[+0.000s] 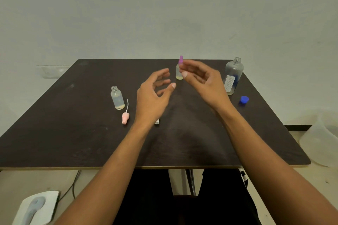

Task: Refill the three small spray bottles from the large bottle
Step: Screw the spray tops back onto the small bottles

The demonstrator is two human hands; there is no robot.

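- Two bare hands are raised above the dark table (73, 133), with both forearms reaching forward over its near edge
- Left hand (155, 95): palm turned toward the right, fingers spread and loosely curved, thumb extended; the fingers are released and hold nothing
- Right hand (200, 80): palm turned toward the left, fingers loosely extended and relaxed, thumb pointing toward the left hand; nothing is grasped
- Right fingertips (189, 65) lie just beside the top of the purple-capped spray bottle (179, 72); blur prevents telling whether they touch it
- Purple-capped spray bottle: upright at the far centre of the table, seen between the two hands
- Uncapped small bottle (117, 97): upright, left of the left hand and apart from it, with a little pale liquid at the bottom
- Pink spray head (125, 118): lying on the table with its dip tube attached, just beside the uncapped small bottle on the near side
- Small white item (157, 121): mostly hidden behind the left wrist; what it is cannot be told
- Large bottle (233, 76): upright with an open neck, at the far right of the table, apart from the right hand
- Blue cap (244, 99): on the table near the base of the large bottle
- Translucent container (321, 139): off the table, to its right
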